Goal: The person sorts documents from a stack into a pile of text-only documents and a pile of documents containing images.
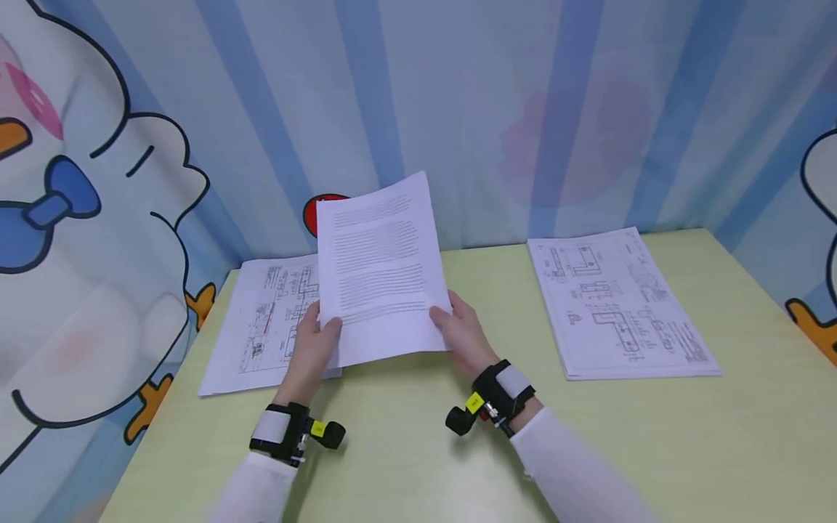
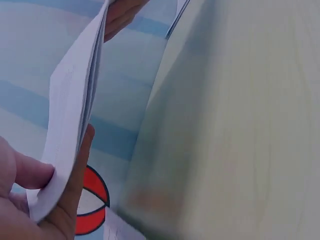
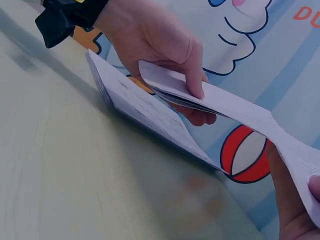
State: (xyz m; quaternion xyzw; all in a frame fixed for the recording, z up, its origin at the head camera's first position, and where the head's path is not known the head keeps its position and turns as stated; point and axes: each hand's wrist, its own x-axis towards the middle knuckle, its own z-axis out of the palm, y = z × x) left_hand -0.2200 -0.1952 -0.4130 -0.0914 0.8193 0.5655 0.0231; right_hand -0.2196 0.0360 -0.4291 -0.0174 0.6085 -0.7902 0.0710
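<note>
Both hands hold up a stack of printed paper above the table, its top sheet covered in lines of text. My left hand pinches the lower left edge, thumb on the front and fingers behind. At the lower right edge, my right hand grips the same way. In the left wrist view the stack appears edge-on, several sheets thick and slightly bowed. The right wrist view shows the left thumb pressing on the stack. Partly hidden behind it on the left lies a pile of technical drawings.
A second pile of technical drawings lies on the right of the light yellow-green table. Behind the table hangs a blue striped curtain with cartoon figures. Each wrist wears a black strap with a small camera.
</note>
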